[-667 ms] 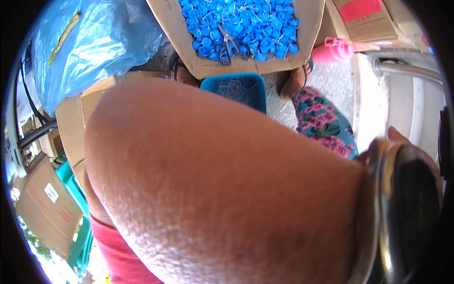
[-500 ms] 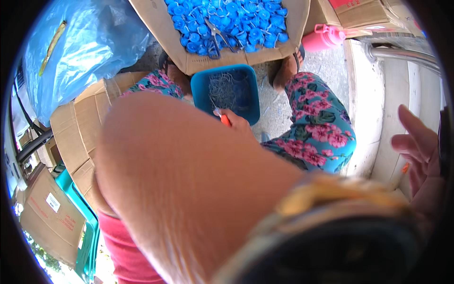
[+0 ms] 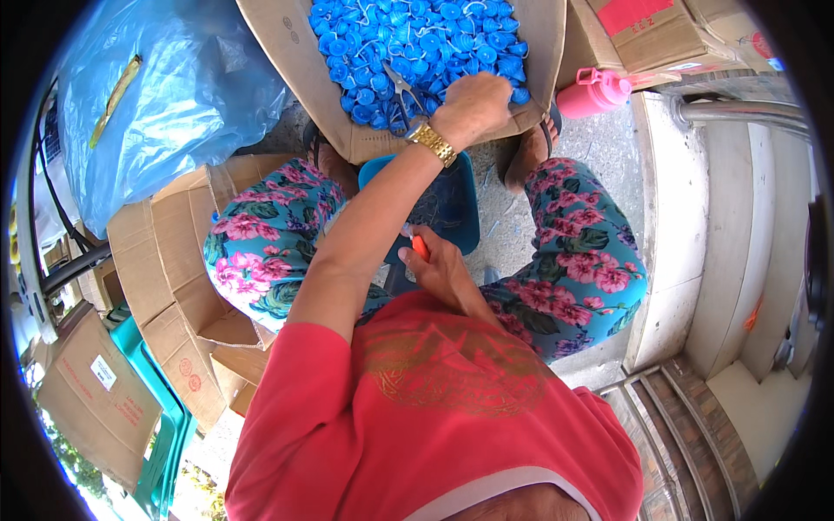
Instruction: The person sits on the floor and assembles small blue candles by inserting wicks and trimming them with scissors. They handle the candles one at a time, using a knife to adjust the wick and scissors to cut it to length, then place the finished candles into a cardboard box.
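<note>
My left hand (image 3: 473, 106), with a gold watch (image 3: 432, 144) at its wrist, reaches into the cardboard box (image 3: 347, 139). Its fingers curl down over the heap of small blue round pieces with pale strings (image 3: 417, 52); their tips are hidden. Beside it, scissors with dark handles (image 3: 400, 91) rest on the heap. Closer to my body, my right hand (image 3: 440, 269) is closed around a tool with a red-orange handle (image 3: 420, 248), just in front of the blue bin (image 3: 467, 221). Pale thread scraps lie in that bin, partly covered by my left forearm.
A pink bottle (image 3: 595, 93) stands right of the box, near more cardboard (image 3: 651, 35). Blue plastic sheeting (image 3: 182, 78) fills the far left, with flattened cardboard (image 3: 161, 252) below it. On the right are a pale ledge (image 3: 665, 234) and a metal rail (image 3: 738, 113).
My left arm has swung away from close in front of the camera, and its hand has gone into the box. My right hand still grips the red-handled tool, now slightly nearer my body.
</note>
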A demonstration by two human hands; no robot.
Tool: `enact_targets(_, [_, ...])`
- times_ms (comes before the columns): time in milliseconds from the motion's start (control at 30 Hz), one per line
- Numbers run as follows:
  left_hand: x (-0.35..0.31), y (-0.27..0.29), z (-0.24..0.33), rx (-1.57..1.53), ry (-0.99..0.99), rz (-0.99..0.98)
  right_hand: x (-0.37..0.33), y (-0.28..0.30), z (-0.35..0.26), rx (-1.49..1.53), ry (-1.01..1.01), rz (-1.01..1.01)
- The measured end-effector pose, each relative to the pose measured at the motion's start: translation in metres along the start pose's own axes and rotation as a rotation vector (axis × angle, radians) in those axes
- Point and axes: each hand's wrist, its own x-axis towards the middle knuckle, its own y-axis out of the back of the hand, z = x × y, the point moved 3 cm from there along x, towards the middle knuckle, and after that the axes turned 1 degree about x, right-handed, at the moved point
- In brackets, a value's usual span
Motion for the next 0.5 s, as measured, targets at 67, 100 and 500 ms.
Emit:
enact_targets(67, [0.016, -0.044, -0.025, -0.023, 0.119, 0.067, 0.002, 0.009, -0.007, 0.004, -0.059, -0.02])
enact_targets(100, [0.018, -0.056, -0.029, -0.037, 0.152, 0.104, 0.003, 0.011, -0.007, -0.007, -0.082, -0.01])
enact_targets(500, [0.019, -0.059, -0.063, -0.242, 0.193, 0.246, 0.002, 0.01, 0.006, -0.048, -0.087, 0.078])
